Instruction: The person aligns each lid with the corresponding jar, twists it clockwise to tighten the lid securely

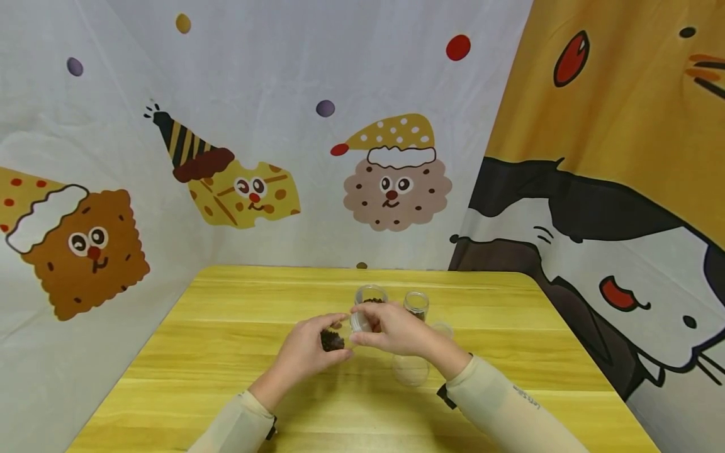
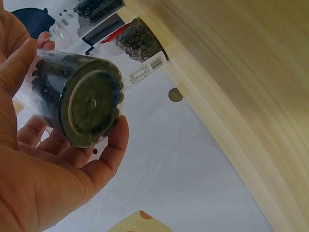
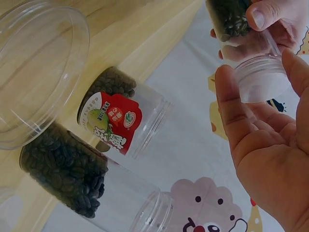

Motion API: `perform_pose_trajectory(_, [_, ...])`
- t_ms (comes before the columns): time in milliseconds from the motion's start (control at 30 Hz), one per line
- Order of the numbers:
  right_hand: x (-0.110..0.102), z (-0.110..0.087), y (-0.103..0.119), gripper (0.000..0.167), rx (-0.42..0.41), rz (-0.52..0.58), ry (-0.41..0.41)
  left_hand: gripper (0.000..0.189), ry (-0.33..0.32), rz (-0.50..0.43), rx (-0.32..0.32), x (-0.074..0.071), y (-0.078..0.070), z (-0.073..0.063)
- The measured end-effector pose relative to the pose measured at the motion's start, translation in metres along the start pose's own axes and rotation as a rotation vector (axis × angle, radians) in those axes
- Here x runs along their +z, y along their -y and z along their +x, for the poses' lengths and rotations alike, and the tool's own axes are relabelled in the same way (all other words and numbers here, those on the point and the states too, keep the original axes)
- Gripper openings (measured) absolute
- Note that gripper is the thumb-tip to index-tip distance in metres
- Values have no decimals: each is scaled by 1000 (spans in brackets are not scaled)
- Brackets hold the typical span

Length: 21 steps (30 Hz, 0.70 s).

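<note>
My left hand (image 1: 306, 346) grips a clear plastic jar (image 2: 48, 92) with its fingers and thumb around the side. The jar lies tilted, its base toward the left wrist camera, and dark beans (image 3: 231, 19) that look like coffee beans have gathered near the base. At the mouth end my right hand (image 1: 396, 330) holds a clear ribbed lid (image 3: 263, 79) between thumb and fingers. In the right wrist view the lid sits at the jar's mouth; how tightly it is on I cannot tell.
Behind my hands stand a wide jar with a red label (image 3: 116, 118) and a narrower jar (image 1: 416, 303), both part-filled with dark beans. A large clear round lid (image 1: 410, 371) lies before my right forearm, with a smaller clear lid (image 1: 443, 329) beyond. A printed cloth hangs behind the table.
</note>
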State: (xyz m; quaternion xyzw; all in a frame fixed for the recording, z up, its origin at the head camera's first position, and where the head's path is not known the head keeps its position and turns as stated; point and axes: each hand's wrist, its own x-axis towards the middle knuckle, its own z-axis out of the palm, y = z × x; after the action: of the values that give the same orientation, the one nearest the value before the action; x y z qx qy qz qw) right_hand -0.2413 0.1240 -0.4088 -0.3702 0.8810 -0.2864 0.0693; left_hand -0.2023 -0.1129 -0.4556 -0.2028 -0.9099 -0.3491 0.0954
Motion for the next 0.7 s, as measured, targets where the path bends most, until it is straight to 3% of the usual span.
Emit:
perform_pose_trajectory(267, [2, 1, -1, 52, 90, 16, -19, 67, -54, 106, 18, 2, -6, 0])
perform_pose_trajectory(533, [8, 2, -3, 44, 126, 3, -35, 68, -57, 131, 23, 3, -8, -1])
perform_pose_trajectory(700, [13, 2, -2, 47, 192, 89, -60, 67, -81, 159, 44, 7, -8, -2])
